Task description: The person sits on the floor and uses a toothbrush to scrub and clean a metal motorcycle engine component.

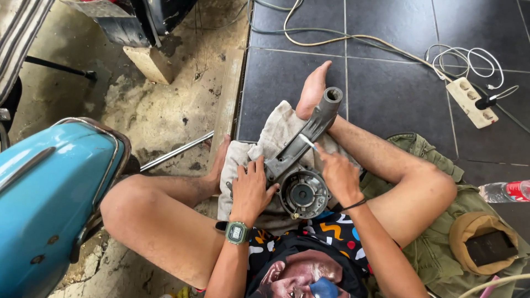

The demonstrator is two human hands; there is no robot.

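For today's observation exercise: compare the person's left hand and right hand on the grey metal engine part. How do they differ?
The left hand lies spread on the grey metal engine part, holding it down; the right hand pinches a small white-tipped tool against the part's arm. The left wrist wears a green digital watch; the right wrist wears a thin black band. Both are bare.
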